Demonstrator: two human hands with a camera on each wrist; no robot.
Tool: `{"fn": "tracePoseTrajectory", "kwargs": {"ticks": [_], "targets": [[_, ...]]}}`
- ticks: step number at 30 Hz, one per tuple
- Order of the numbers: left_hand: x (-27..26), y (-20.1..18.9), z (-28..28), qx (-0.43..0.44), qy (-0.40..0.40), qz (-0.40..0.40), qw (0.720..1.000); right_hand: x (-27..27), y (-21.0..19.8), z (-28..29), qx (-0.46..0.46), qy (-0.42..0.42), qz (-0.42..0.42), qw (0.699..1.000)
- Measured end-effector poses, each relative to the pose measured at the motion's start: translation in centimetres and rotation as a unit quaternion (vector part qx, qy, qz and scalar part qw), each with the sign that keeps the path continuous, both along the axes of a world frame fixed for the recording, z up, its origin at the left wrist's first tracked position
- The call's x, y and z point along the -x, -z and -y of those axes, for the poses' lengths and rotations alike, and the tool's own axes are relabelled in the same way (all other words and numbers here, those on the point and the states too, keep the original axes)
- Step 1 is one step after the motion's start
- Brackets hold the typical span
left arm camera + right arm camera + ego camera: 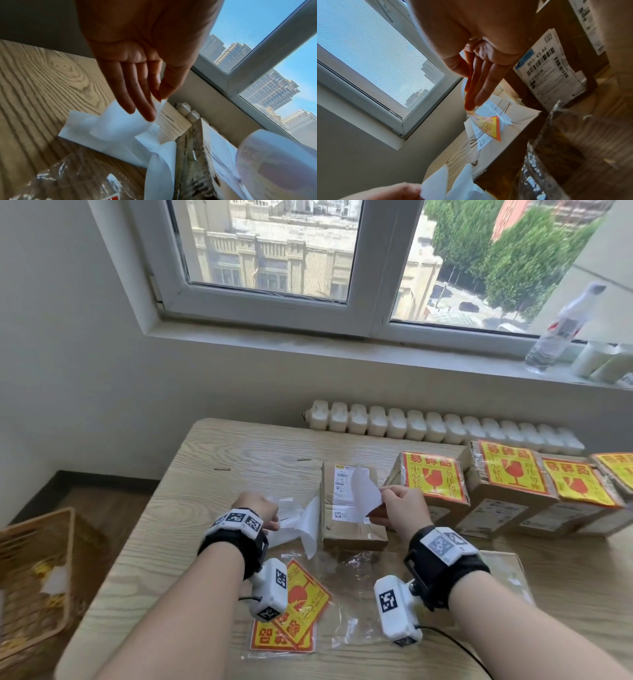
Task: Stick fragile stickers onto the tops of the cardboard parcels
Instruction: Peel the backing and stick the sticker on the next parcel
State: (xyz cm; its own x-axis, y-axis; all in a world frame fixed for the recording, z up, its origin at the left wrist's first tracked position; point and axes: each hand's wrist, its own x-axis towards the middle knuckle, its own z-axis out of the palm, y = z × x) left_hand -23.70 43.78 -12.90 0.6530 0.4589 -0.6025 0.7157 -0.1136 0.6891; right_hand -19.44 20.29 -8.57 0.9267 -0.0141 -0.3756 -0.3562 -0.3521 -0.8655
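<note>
My right hand pinches a peeled fragile sticker by its edge, white back towards me, just above a plain cardboard parcel. In the right wrist view the sticker's yellow and red corner hangs below my fingers over the parcel's top with its white shipping label. My left hand holds the white backing paper left of the parcel; thumb and forefinger pinch that backing paper. Three parcels at the right carry yellow fragile stickers on top.
A clear bag with spare fragile stickers lies on the wooden table near me. A wicker basket stands on the floor at the left. Behind the table are a white radiator and a window sill with a bottle.
</note>
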Motion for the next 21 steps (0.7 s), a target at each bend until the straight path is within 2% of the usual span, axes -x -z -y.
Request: {"fn": "tracePoseTrajectory", "kwargs": {"ticks": [3, 6, 13, 21], "targets": [[0.0, -0.2, 1.0, 0.007, 0.072, 0.009, 0.997, 0.2, -0.2, 0.1, -0.006, -0.01, 0.001, 1.0], [0.2, -0.3, 1.4, -0.022, 0.1, 0.006, 0.995, 0.3, -0.3, 0.3, -0.01, -0.02, -0.001, 1.0], [0.8, -1.0, 2.1, -0.04, 0.086, -0.005, 0.995, 0.8, -0.8, 0.7, -0.023, -0.033, -0.005, 0.999], [1.1, -4.2, 4.0, -0.041, 0.093, 0.038, 0.994, 1.5, -2.7, 1.2, -0.055, -0.057, 0.006, 0.997]]}}
